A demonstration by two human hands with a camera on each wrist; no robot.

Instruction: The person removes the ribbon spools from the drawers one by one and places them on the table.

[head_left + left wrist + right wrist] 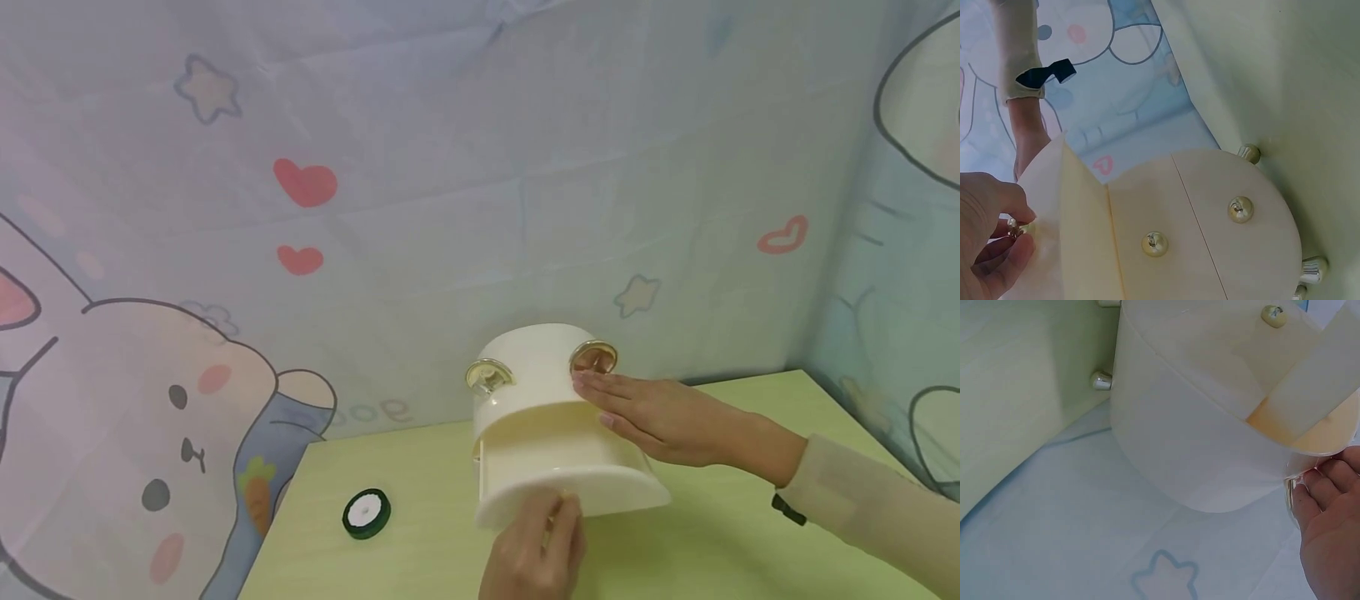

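A white, rounded drawer box (528,371) with gold-rimmed, ear-like rings (489,377) on top stands at the back of the table. Its top drawer (622,490) is pulled out toward me. My left hand (534,550) pinches the small gold knob (1027,229) on that drawer's front between thumb and fingers. Two lower drawer fronts, each with a gold knob (1155,244), sit closed in the left wrist view. With fingers extended, my right hand (660,417) rests on the box's upper right side, fingertips right at the right ring (594,357).
A roll of dark green ribbon (367,513) lies on the pale green table (300,550), left of the box. Short metallic feet (1102,380) hold the box up. A printed cloth backdrop (450,208) hangs behind the table and along its right.
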